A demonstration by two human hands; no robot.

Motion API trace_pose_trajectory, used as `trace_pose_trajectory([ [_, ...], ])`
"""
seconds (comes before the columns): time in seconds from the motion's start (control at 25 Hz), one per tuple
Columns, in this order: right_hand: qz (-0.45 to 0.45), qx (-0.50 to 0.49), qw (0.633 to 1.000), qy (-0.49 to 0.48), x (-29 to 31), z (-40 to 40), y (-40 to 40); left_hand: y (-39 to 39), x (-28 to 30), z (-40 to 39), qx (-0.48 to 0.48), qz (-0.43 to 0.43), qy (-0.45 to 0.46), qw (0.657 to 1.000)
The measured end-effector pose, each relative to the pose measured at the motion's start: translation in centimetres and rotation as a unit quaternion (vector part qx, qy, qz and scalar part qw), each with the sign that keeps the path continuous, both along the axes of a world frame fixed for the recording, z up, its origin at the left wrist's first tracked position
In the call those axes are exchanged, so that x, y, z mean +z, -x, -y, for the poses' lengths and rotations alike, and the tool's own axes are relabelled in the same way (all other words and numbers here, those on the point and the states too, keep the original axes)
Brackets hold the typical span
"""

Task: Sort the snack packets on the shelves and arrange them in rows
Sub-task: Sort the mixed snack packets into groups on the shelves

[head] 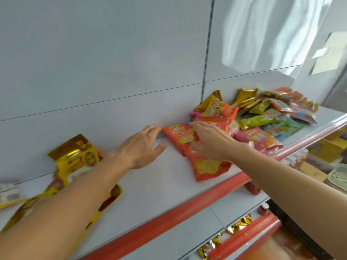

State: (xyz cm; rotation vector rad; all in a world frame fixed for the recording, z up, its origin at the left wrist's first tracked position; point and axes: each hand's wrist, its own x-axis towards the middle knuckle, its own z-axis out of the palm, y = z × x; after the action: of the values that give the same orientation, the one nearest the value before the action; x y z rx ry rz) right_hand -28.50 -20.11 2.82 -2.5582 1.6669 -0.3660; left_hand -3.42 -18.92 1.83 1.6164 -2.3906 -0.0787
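Two orange packets [195, 151] are lying on the shelf [150, 184], long axes running from back wall to front rail. Right hand [208, 141] is resting on them, fingers loosely spread; left hand [140, 147], open, is just beside their left edge.

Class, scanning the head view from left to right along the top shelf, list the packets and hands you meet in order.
Gold packets → left hand → orange packets → mixed pile.
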Motion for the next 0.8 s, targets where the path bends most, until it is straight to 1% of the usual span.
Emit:
trace_pose_trajectory([
  [0.16, 0.066, -0.001, 0.995, 0.074, 1.2, 4.7, 9.1, 9.5, -0.5, 4.3, 0.006, -0.051, -0.009, 0.999],
  [0.28, 0.131, -0.033, 0.983, 0.125, 1.2, 8.3, 13.1, 14.3, -1.2, 6.3, 0.016, -0.086, -0.01, 0.996],
  [0.36, 0.158, -0.07, 0.978, 0.113, 0.9, 10.6, 14.1, 16.6, -1.8, 7.0, 0.043, -0.103, -0.006, 0.994],
  [0.44, 0.154, -0.09, 0.982, 0.057, 0.3, 12.6, 14.1, 18.4, -2.7, 7.1, 0.105, -0.124, -0.015, 0.987],
  [0.52, 0.155, -0.088, 0.984, 0.008, -0.3, 14.1, 13.5, 19.5, -4.0, 6.7, 0.164, -0.119, -0.005, 0.979],
  [0.6, 0.163, -0.082, 0.983, -0.007, -1.2, 15.0, 12.7, 19.7, -5.0, 6.5, 0.181, -0.104, 0.006, 0.978],
  [0.68, 0.179, -0.07, 0.981, 0.0, -1.8, 15.5, 12.1, 19.2, -5.3, 6.8, 0.169, -0.082, -0.004, 0.982],
  [0.8, 0.233, -0.059, 0.97, 0.02, -1.4, 15.7, 11.8, 17.2, -5.4, 7.5, 0.142, -0.015, -0.019, 0.99],
])
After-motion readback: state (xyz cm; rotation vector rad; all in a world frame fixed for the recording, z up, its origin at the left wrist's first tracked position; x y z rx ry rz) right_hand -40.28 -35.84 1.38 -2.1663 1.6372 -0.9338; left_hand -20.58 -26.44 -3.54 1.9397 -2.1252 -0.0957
